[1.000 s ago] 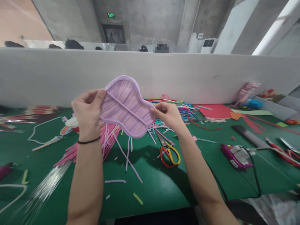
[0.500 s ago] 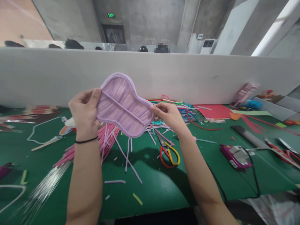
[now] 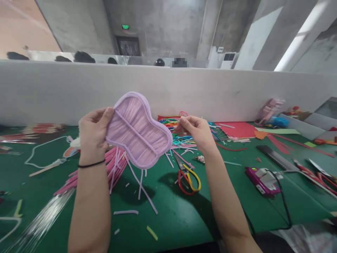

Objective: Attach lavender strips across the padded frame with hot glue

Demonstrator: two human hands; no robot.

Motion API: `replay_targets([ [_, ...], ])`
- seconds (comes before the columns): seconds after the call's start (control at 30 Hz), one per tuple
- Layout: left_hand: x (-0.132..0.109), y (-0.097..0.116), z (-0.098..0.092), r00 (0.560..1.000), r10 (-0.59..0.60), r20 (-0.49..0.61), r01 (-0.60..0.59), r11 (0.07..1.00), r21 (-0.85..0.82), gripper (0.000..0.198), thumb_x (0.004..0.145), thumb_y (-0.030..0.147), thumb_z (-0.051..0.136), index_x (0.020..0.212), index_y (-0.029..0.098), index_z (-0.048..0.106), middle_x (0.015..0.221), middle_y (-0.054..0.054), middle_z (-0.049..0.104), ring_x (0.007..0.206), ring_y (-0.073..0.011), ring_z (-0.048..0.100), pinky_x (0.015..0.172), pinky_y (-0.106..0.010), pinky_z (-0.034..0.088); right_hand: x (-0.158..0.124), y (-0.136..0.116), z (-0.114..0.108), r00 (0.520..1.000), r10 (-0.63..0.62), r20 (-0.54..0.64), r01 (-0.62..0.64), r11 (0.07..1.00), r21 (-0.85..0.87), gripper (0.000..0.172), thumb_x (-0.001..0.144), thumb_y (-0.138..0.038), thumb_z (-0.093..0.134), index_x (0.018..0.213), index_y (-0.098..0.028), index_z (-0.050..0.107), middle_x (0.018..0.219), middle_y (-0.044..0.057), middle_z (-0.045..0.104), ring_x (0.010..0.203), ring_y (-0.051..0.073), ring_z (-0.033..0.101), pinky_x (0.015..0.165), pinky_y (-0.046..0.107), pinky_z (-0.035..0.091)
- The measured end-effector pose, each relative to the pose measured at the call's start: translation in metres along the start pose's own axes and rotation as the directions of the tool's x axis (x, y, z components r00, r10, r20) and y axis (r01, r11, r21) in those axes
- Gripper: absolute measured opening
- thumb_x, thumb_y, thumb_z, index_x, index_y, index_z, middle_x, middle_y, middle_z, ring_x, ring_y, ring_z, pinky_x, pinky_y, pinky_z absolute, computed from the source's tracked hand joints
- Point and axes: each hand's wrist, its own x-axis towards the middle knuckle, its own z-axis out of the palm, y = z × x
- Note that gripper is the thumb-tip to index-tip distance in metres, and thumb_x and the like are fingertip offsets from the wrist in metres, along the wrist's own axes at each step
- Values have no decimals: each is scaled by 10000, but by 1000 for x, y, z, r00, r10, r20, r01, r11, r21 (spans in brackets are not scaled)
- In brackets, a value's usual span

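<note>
Raised above the table is a flat lilac wing-shaped craft piece (image 3: 139, 130), edged with fuzzy pipe cleaner and crossed by one straight lilac strip. My left hand (image 3: 94, 131) pinches its left edge between thumb and fingers. Just off its right edge, my right hand (image 3: 193, 131) is closed in a pinch, apart from the piece; whatever its fingertips hold, if anything, is too small to make out. Below lie scissors (image 3: 188, 179) with red and yellow handles. A bundle of pink pipe cleaners (image 3: 117, 168) lies partly behind my left wrist.
Many-coloured pipe cleaners (image 3: 181, 140) are heaped at the back. To the right are red sheets (image 3: 238, 130), a purple power strip (image 3: 262, 181) with a cable, and more scissors (image 3: 319, 172). A white partition (image 3: 210, 91) runs behind the green table.
My right hand has let go of the piece's right edge and moved slightly to the right. My left hand still holds the piece. The whole view has tilted up a little.
</note>
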Motion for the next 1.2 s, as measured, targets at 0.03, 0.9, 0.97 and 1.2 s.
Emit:
replay_targets([
  [0.03, 1, 0, -2, 999, -21, 32, 21, 1000, 2, 296, 555, 352, 923, 739, 189, 758, 675, 12, 714, 609, -114, 573, 587, -272, 477, 0, 0, -1, 1000, -1, 1, 1, 1000, 3, 378, 797, -579, 713, 805, -201, 691, 781, 57, 764, 704, 166, 731, 626, 279, 592],
  [0.9, -29, 16, 13, 928, 67, 365, -145, 971, 190, 186, 641, 405, 867, 747, 271, 792, 745, -31, 755, 668, -182, 677, 598, -276, 551, -7, -8, 18, 972, -221, -79, 205, 964, -169, 387, 812, -567, 708, 974, -221, 644, 1030, 74, 734, 971, 191, 690, 811, 324, 568],
  [0.97, -38, 25, 16, 909, 113, 402, -197, 964, 176, 148, 676, 382, 851, 761, 275, 796, 762, -28, 760, 694, -184, 690, 622, -282, 560, -9, -7, 24, 973, -228, -24, 222, 963, -151, 504, 790, -523, 750, 1179, -246, 590, 1218, 90, 681, 1104, 204, 650, 870, 333, 559],
  [1.2, -68, 50, 21, 852, 270, 449, -393, 896, 207, 141, 749, 334, 821, 887, 347, 795, 884, 9, 776, 816, -190, 723, 765, -310, 591, -19, -19, 35, 958, -285, 31, 284, 927, -244, 252, 901, -439, 644, 1085, -267, 663, 1127, 33, 719, 1034, 197, 657, 903, 352, 529],
])
